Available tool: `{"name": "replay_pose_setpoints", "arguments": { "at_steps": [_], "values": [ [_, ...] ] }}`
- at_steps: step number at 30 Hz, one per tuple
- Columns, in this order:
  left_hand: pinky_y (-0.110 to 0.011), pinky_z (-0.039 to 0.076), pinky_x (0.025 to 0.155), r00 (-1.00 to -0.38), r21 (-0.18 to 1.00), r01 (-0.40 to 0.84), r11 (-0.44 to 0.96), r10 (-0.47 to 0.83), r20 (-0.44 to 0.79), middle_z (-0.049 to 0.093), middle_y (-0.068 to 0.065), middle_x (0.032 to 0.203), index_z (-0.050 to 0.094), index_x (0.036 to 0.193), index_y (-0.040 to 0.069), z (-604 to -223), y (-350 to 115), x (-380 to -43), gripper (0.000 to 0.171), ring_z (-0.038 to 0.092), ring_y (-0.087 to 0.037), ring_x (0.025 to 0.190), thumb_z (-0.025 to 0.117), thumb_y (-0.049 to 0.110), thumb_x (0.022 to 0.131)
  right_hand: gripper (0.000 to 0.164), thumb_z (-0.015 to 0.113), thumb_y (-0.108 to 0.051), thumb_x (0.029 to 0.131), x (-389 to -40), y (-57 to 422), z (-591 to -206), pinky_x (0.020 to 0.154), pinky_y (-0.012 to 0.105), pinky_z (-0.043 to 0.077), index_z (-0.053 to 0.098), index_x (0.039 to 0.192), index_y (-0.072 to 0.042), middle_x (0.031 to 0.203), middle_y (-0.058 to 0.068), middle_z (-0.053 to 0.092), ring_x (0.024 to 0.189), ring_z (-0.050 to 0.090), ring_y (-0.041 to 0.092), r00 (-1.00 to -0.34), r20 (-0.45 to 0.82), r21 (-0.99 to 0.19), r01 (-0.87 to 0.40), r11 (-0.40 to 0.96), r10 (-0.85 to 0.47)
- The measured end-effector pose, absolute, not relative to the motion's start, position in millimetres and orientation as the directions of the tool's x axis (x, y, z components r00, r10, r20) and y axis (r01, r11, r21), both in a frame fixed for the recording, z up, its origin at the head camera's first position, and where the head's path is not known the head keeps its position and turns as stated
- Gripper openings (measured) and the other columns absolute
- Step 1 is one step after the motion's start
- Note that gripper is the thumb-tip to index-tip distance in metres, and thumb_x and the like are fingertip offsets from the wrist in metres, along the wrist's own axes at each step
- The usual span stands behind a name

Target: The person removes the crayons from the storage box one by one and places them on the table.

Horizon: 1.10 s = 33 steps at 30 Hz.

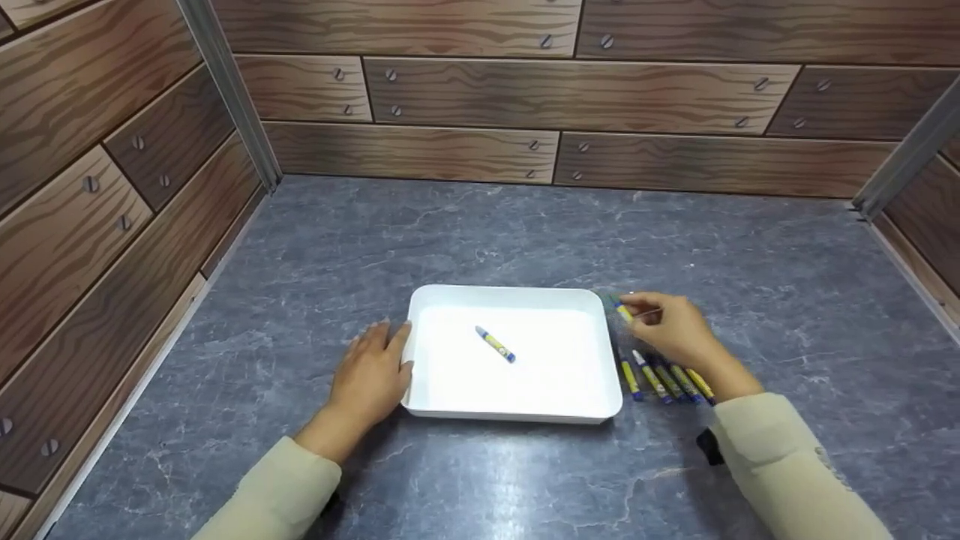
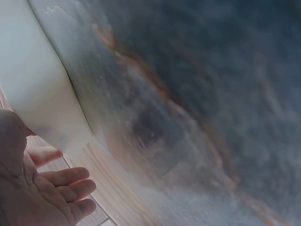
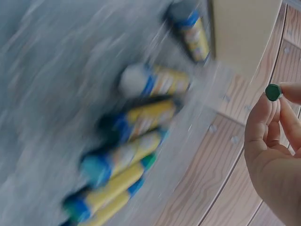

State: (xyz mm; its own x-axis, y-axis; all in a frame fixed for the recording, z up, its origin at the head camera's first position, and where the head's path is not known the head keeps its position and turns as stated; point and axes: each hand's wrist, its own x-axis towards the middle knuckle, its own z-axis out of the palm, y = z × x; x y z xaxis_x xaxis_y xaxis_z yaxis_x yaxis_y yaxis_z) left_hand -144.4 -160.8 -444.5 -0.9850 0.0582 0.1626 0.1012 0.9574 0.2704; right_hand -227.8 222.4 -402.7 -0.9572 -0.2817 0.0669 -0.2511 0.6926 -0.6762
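Observation:
My left hand [image 1: 370,373] rests against the left side of a white tray [image 1: 547,382], its fingers fairly straight along the wall. In the left wrist view the fingers [image 2: 66,177] extend beside the tray's edge. Just off the tray's right side, my right hand [image 1: 675,330] pinches a crayon [image 1: 623,310] with a yellow wrapper between thumb and fingertips. Its dark green end [image 3: 273,92] faces the right wrist camera. One yellow-wrapped crayon [image 1: 496,345] with blue bands lies slantwise inside the tray.
Several more yellow-wrapped crayons [image 1: 651,377] lie in a row on the grey marbled table [image 1: 480,232], right of the tray and below my right hand. Wood-patterned panels [image 1: 465,90] stand around the back and sides. A small black object [image 1: 709,447] shows beside the right sleeve.

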Motion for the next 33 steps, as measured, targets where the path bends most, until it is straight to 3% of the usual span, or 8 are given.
{"name": "replay_pose_setpoints", "arguments": {
  "at_steps": [22, 33],
  "values": [
    [-0.053, 0.025, 0.109, -0.992, 0.281, 0.067, 0.957, 0.035, 0.120, 0.042, -0.027, 0.140, 0.046, 0.141, 0.006, -441, -164, -143, 0.054, 0.036, -0.042, 0.132, 0.059, 0.023, 0.091, 0.041, 0.057, -0.002, 0.085, -200, 319, -430, 0.078, 0.048, 0.053, 0.055, 0.125, 0.011, 0.110, 0.029, 0.061, 0.097, 0.061, 0.043, -0.988, -0.010, -0.606, -0.116, 0.787, -0.154],
    [-0.053, 0.027, 0.108, -0.991, 0.258, 0.083, 0.963, 0.052, 0.127, 0.042, -0.027, 0.139, 0.046, 0.141, 0.006, -442, -161, -143, 0.054, 0.037, -0.042, 0.131, 0.059, 0.023, 0.092, 0.039, 0.060, -0.003, 0.084, -194, 331, -437, 0.073, 0.042, 0.053, 0.057, 0.119, 0.013, 0.102, 0.026, 0.064, 0.092, 0.063, 0.040, -0.987, -0.071, -0.578, -0.079, 0.812, -0.146]
  ]
}}
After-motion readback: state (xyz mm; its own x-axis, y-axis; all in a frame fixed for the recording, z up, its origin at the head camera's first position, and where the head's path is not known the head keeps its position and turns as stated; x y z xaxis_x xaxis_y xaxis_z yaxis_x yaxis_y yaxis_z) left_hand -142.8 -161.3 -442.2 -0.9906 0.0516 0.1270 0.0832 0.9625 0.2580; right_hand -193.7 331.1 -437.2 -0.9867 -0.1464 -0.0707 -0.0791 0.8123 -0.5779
